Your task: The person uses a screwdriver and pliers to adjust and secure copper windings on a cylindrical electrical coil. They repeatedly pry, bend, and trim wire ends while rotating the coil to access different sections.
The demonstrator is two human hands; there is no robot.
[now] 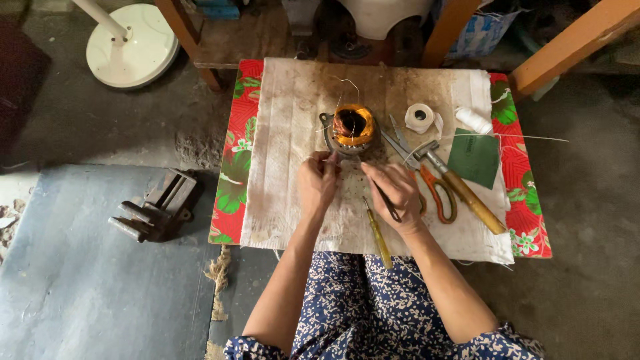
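A small motor stator with copper-orange windings (353,127) stands on a stained white cloth (287,133) over a low table. My left hand (317,185) pinches a thin wire or thread just in front of the stator. My right hand (399,193) holds a thin dark tool, its tip pointing toward the same spot near the stator's base. A yellow-handled screwdriver (378,235) lies on the cloth between my forearms.
Scissors with orange handles (433,190), a wooden-handled hammer (463,190), a white tape roll (419,117), a white thread spool (474,120) and a green sheet (474,158) lie to the right. A metal vise (155,207) and a white fan base (132,45) sit on the floor at left.
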